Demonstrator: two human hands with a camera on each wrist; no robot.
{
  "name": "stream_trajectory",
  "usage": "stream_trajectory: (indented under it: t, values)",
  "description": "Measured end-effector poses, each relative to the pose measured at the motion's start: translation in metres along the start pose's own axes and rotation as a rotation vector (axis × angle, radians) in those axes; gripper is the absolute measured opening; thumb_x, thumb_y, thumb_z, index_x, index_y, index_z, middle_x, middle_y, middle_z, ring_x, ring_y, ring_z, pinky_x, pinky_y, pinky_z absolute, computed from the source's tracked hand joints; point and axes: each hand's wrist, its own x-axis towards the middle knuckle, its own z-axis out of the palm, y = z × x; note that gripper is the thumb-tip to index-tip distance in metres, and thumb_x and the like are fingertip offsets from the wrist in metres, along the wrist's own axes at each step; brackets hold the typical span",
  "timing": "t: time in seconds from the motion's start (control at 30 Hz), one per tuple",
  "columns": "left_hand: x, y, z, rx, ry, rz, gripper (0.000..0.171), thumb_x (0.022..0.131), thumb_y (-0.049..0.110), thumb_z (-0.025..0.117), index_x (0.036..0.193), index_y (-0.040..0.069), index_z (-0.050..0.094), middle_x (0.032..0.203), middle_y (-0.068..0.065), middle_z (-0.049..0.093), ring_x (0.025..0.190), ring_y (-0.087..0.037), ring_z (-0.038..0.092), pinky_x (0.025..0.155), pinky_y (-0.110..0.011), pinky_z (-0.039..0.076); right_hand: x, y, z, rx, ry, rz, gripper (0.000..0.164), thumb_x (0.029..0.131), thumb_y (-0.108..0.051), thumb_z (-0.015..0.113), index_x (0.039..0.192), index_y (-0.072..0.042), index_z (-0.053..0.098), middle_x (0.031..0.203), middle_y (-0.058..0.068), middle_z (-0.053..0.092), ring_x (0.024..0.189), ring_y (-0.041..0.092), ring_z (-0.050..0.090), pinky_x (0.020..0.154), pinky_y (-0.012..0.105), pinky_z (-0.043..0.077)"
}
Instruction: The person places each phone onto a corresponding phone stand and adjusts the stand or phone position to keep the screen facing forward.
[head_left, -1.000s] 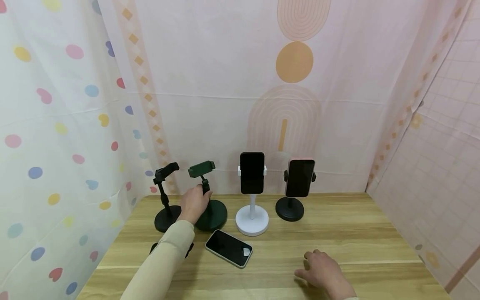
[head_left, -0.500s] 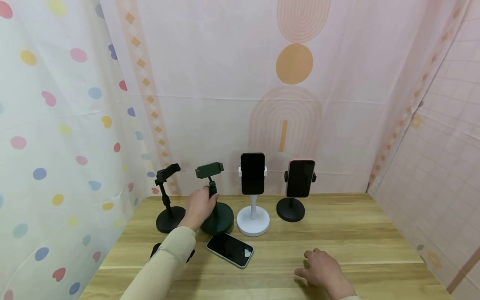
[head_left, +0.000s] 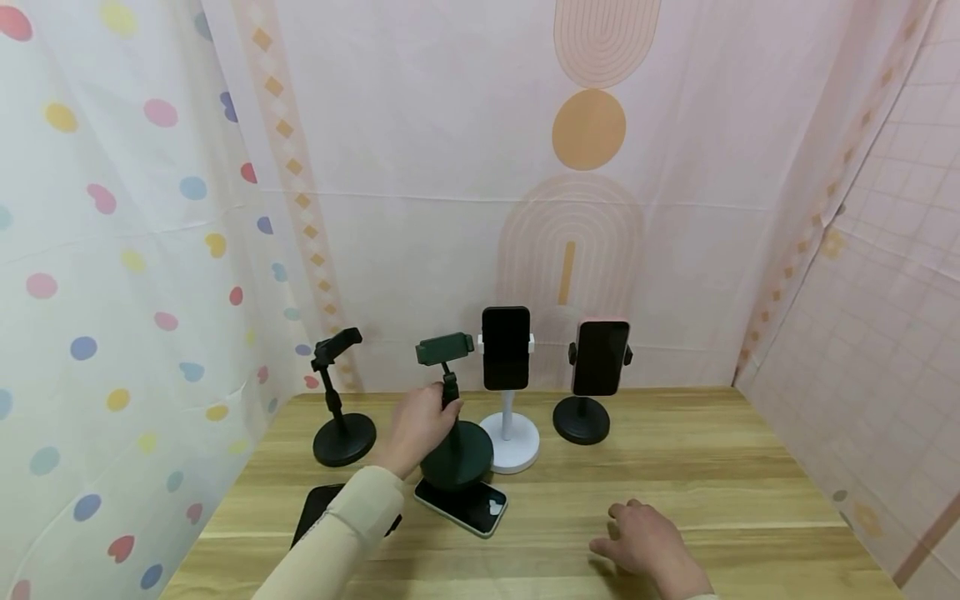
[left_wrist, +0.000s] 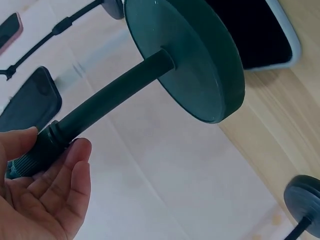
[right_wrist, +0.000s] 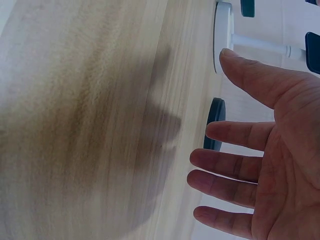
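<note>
My left hand (head_left: 422, 427) grips the post of a dark green phone stand (head_left: 459, 460); in the left wrist view, thumb and fingers close round its ribbed collar (left_wrist: 40, 150). The stand's clamp (head_left: 445, 349) holds nothing. Its round base covers the far part of a light-rimmed phone (head_left: 480, 518) lying screen up on the table. My right hand (head_left: 647, 540) is over the front right of the table, its fingers apart and holding nothing, as the right wrist view also shows.
A black stand (head_left: 345, 439) without a phone is at the left. A white stand (head_left: 517, 450) and a black stand (head_left: 581, 421), each bearing a phone, stand behind on the right. My left sleeve (head_left: 345, 533) partly hides a dark object (head_left: 311, 510). Curtains enclose the wooden table (head_left: 555, 533).
My left hand has carried the green stand rightward and toward me, from beside the left black stand to over the lying phone. The right hand stays in place.
</note>
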Motion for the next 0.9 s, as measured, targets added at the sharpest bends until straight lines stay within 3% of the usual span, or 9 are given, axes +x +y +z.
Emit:
stream_trajectory:
  t: [0.27,0.67,0.9]
  values:
    - [-0.006,0.017,0.009,-0.005,-0.034,0.04,0.027,0.094,0.022,0.069,0.074,0.008,0.059,0.059,0.0,0.051,0.052,-0.015,0.048,0.049,-0.03,0.04,0.0,0.001,0.001,-0.007,0.009,0.002,0.056,0.081,-0.042,0.08,0.111,0.003,0.067,0.102,0.017,0.064,0.093,0.035,0.063,0.081,0.054,0.05]
    - [-0.011,0.048,0.03,-0.088,-0.098,0.134,0.024,0.093,0.021,0.069,0.074,0.009,0.06,0.06,0.002,0.053,0.053,-0.012,0.048,0.049,-0.029,0.04,0.001,0.002,0.002,-0.006,0.002,0.005,0.054,0.081,-0.042,0.08,0.108,0.003,0.067,0.097,0.014,0.064,0.087,0.031,0.062,0.078,0.052,0.051]
    - [-0.013,0.068,0.039,-0.109,-0.164,0.141,0.024,0.096,0.026,0.066,0.079,0.01,0.061,0.062,0.002,0.055,0.053,-0.011,0.051,0.051,-0.028,0.043,0.003,0.004,0.002,-0.002,-0.022,0.004,0.052,0.082,-0.042,0.079,0.107,0.002,0.067,0.095,0.012,0.063,0.085,0.029,0.06,0.079,0.051,0.05]
